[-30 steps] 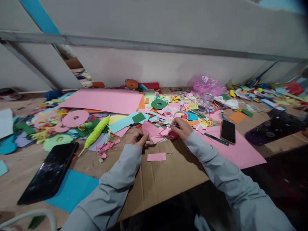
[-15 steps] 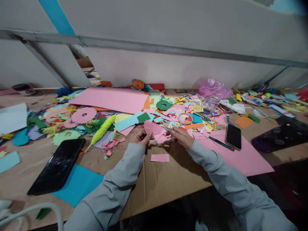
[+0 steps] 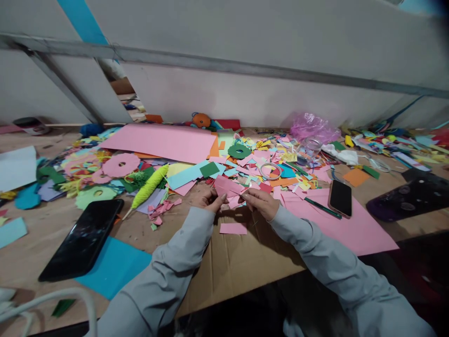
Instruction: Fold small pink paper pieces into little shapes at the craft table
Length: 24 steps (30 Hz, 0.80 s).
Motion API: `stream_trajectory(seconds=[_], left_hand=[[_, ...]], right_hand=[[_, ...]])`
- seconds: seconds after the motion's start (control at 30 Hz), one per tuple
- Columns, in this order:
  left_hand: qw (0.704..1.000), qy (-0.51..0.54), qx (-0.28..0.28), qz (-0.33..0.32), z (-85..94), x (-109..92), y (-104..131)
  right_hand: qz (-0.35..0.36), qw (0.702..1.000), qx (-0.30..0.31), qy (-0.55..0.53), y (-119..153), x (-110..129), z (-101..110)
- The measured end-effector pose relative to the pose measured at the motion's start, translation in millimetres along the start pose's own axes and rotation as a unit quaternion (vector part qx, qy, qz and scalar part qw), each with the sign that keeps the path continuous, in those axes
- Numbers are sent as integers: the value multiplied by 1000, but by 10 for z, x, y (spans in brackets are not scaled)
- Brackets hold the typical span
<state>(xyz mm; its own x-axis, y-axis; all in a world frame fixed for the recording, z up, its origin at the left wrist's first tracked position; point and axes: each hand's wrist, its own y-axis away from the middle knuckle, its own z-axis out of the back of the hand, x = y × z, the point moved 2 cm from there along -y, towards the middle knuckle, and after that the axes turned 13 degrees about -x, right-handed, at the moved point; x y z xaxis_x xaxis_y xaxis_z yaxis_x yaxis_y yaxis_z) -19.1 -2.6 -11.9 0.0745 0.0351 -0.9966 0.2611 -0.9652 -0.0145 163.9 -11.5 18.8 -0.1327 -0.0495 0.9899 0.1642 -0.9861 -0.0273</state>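
Note:
My left hand (image 3: 211,200) pinches a small piece of pink paper (image 3: 227,186) between thumb and fingers. My right hand (image 3: 260,201) is closed at the paper's right side, its fingertips round a small, thin item that I cannot make out. Below the hands a pink paper strip (image 3: 233,228) lies on brown cardboard (image 3: 242,264). Just beyond the hands spreads a heap of coloured paper scraps, with a round ring (image 3: 270,171) and a green scalloped paper ring (image 3: 239,150) on it.
A black phone (image 3: 82,238) lies on blue paper (image 3: 117,267) at left, near a yellow-green yarn spindle (image 3: 150,187). Large pink sheets lie behind and at right. Another phone (image 3: 340,198), a green pen (image 3: 322,208) and a dark bottle (image 3: 407,196) are at right.
My right hand has moved slightly left, closer to my left hand and the pink paper. The pink paper is still in my left hand, shifted slightly right.

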Motion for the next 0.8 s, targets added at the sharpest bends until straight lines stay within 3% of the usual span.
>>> stream_trajectory(seconds=[0.33, 0.8], left_hand=[[1000, -11, -11, -10, 1, -3, 21], [999, 2, 2, 49, -15, -82, 86]], right_hand=[[0, 1000, 0, -7, -9, -21, 2], [4, 1000, -6, 2, -17, -5, 0]])
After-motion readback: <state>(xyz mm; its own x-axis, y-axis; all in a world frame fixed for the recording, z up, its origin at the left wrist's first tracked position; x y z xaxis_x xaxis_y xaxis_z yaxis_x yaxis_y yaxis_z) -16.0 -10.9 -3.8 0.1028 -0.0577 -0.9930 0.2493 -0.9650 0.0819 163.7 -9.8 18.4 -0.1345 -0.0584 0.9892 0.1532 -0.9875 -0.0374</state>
